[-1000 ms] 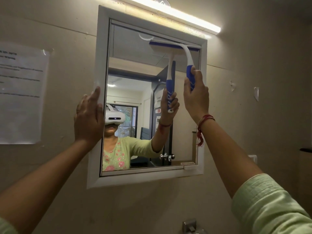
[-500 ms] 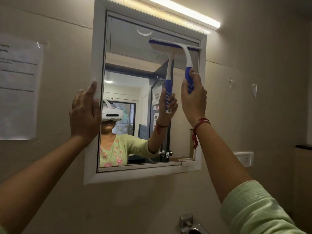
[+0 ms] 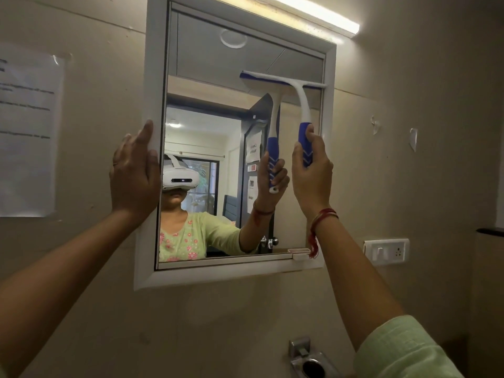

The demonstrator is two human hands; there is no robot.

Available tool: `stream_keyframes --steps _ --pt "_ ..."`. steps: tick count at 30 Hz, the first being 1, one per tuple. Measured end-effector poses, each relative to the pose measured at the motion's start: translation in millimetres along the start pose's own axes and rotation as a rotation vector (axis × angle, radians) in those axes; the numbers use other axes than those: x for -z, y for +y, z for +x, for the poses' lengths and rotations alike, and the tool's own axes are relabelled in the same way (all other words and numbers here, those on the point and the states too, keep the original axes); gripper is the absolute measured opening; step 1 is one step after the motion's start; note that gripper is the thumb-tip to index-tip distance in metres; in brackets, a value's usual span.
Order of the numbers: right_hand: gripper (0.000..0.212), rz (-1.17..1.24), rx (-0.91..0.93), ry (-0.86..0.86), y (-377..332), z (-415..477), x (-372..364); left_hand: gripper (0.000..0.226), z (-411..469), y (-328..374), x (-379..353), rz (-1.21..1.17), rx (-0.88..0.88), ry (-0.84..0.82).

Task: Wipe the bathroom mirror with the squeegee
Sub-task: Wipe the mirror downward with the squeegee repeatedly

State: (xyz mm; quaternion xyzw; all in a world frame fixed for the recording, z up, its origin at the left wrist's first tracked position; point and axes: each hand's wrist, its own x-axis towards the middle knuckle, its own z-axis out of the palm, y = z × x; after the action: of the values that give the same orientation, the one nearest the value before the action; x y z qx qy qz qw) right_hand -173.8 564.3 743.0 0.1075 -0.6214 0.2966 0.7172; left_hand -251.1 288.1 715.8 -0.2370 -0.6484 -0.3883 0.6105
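A white-framed mirror (image 3: 210, 75) hangs on a beige wall. The squeegee (image 3: 301, 100) is white with a blue handle; its blade lies flat on the glass in the upper right part, roughly a quarter of the way down. My right hand (image 3: 312, 175) is closed around the blue handle, below the blade. My left hand (image 3: 135, 173) lies flat with fingers spread against the frame's left side. The glass reflects a person with a white headset and the squeegee.
A lit tube light (image 3: 313, 12) runs above the mirror. A paper notice (image 3: 27, 129) is taped on the wall to the left. A switch and socket plate (image 3: 386, 251) is on the right, and a metal fixture (image 3: 308, 358) sticks out below the mirror.
The squeegee blade has slid down the glass from near the top edge, with my right hand moving down with it. My left hand has stayed on the frame.
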Motion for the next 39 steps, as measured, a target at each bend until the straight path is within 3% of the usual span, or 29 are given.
stream_keyframes --steps 39 --pt "0.042 0.048 -0.164 -0.077 35.6 -179.6 47.0 0.047 0.5 2.3 -0.8 0.064 -0.020 -0.003"
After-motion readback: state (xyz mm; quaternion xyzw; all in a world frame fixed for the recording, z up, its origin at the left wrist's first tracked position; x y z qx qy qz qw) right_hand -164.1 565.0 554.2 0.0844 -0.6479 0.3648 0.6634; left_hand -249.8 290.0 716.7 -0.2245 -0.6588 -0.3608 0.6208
